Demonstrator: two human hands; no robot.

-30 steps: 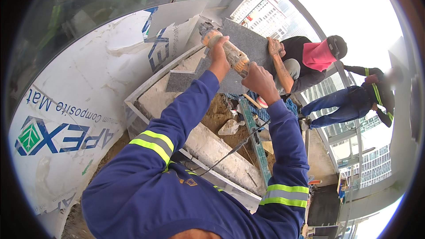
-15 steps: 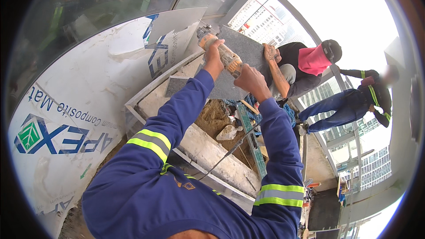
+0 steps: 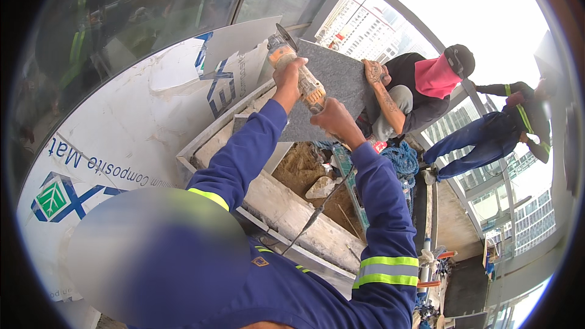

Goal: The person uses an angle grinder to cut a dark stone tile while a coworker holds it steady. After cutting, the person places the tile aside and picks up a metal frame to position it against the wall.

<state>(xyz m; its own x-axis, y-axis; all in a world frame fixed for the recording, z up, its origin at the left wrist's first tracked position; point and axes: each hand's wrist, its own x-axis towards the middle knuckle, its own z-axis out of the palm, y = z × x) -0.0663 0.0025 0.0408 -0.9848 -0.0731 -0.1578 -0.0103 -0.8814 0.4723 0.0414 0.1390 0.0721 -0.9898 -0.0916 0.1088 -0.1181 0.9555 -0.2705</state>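
I hold a worn orange angle grinder [image 3: 309, 84] in both hands. My left hand [image 3: 288, 81] is wrapped round its front body, behind the head with the thin cutting disc [image 3: 286, 37]. Farther back, my right hand [image 3: 337, 120] grips the rear end, from which a dark cord [image 3: 322, 208] hangs. Close to the disc is the top edge of a dark grey stone slab [image 3: 341, 74], tilted up; whether the two touch I cannot tell. A co-worker's hand [image 3: 375, 73] steadies the slab's right edge.
A crouching person [image 3: 407, 94] in a pink face cover is right of the slab; another person [image 3: 487, 131] stands behind. Below lie a soil-filled trough [image 3: 295, 170], a green level-like bar [image 3: 352, 189] and blue rope [image 3: 401, 161]. A white panel [image 3: 146, 128] leans at left.
The grinder's head has turned, so its disc now shows clearly. My hands have shifted slightly left and my right hand lower. The co-worker still holds the slab.
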